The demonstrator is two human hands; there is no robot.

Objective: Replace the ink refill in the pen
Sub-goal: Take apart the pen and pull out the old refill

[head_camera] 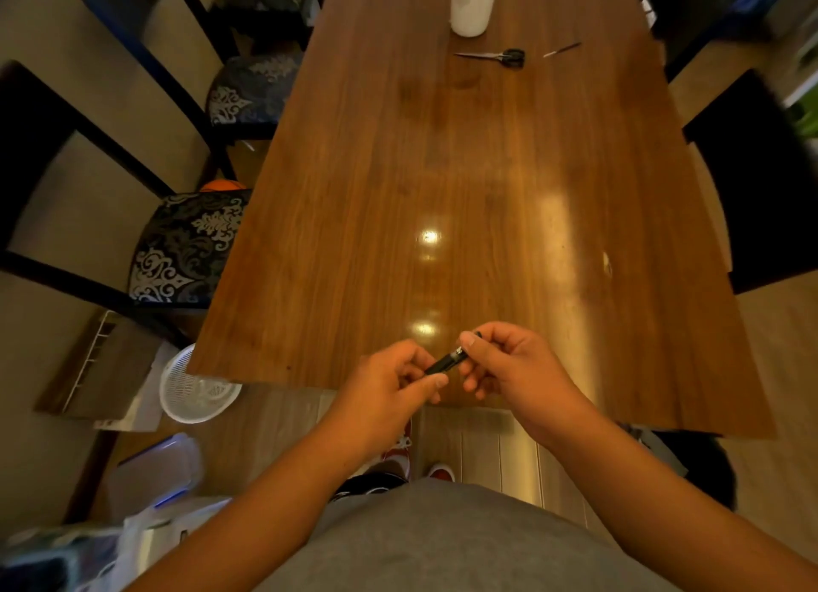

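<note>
- Wooden table [464, 171], long and glossy with lamp glare along its middle, stretches away from the viewer, who stands at its near end looking down.
- Both bare hands meet just above the near edge, sharing a black pen [448, 361] that lies slanted between them, its upper end toward the right.
- Left hand [389, 381] pinches the pen's lower end between thumb and fingers.
- Right hand [509, 366] is closed on the upper end, where a small silver part shows beside the thumb; whether the pen's two halves have come apart is hard to tell, since the fingers cover the ends.
- Far down the table stands a white cylindrical container with a dark band [472, 3].
- Just in front of it lie black-handled scissors [493, 56], blades pointing left.
- Right of the scissors, apart from them, lies a thin dark stick with a pale tip [562, 50], possibly a refill.
- Two dark chairs with patterned seats [190, 246] stand along the left side.
- On the floor near the left corner sits a white plastic basket [194, 392].
</note>
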